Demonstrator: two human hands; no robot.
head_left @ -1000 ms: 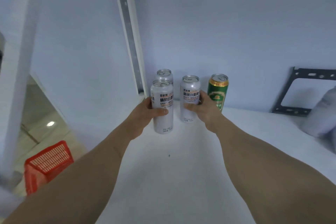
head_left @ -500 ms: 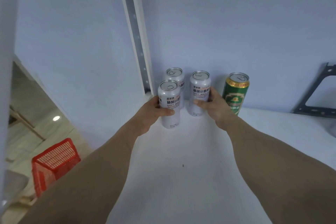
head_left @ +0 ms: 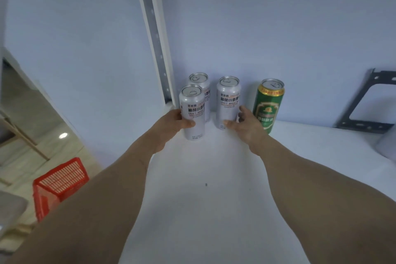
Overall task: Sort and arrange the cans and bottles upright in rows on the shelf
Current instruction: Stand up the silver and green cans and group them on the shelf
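here, four tall drink cans stand upright at the back of the white shelf (head_left: 205,210).
the left hand (head_left: 169,126) grips the front silver can (head_left: 192,111); a second silver can (head_left: 200,88) stands behind it. the right hand (head_left: 244,126) is loosened, fingers spread around the third silver can (head_left: 228,100), just beside the green-and-gold can (head_left: 269,106).

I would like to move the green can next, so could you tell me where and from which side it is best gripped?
Grip the green can around the middle of its body, coming from the front or its right. It stands upright with the wall close behind it, and the right hand and a white can crowd its left. Its round side suits a wrap grip.
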